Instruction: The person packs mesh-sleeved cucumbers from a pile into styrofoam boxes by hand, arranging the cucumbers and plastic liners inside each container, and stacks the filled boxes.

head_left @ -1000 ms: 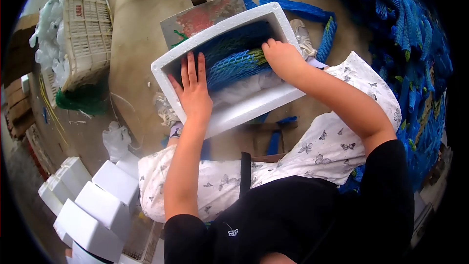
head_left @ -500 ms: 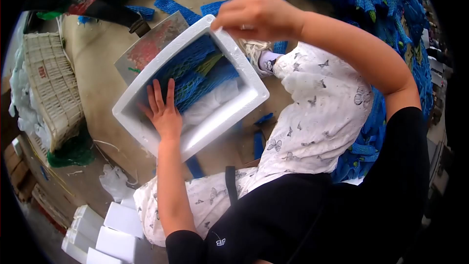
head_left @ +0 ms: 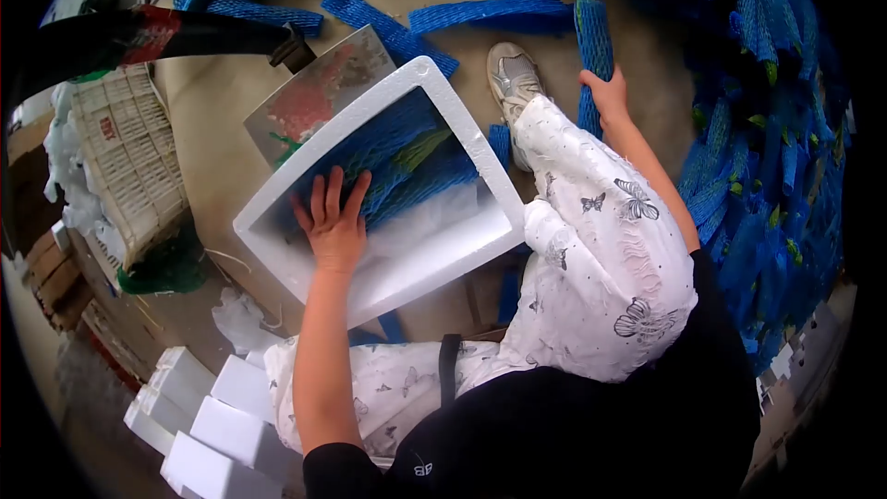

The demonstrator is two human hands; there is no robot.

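White foam box (head_left: 439,263) under the left grip (head_left: 334,226), blue-netted bundles (head_left: 397,152) inside!
Uneven pressure could tip that box; a loose hold could drop the single bundle (head_left: 593,37). Left grip's spread wide, touching the packed nets; right grip (head_left: 608,97) wraps narrowly around the single bundle.

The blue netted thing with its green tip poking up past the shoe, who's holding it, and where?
The right hand holds the blue netted thing by its half away from the tip.
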